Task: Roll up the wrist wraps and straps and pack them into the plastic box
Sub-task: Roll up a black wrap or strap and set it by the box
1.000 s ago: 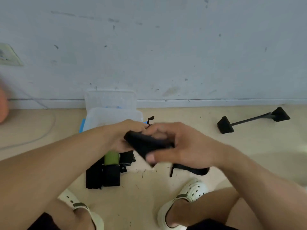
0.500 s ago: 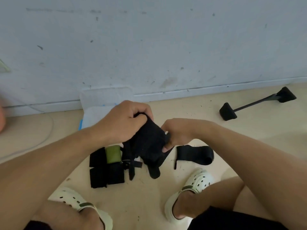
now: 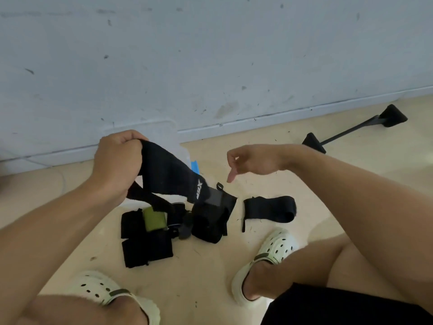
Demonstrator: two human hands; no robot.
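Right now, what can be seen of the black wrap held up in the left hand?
The black wrap is a wide band of soft woven-looking fabric, unrolled. The left hand grips its upper end, fingers curled round it. From there it slopes down to the right; white lettering shows near its lower part, with a grey patch just below. Its lower end reaches the pile of black straps on the floor. The right hand does not touch it.

Pale clogs (image 3: 274, 248) on beige floor (image 3: 206, 282), black two-footed bar (image 3: 351, 130) near scuffed wall (image 3: 210, 55)
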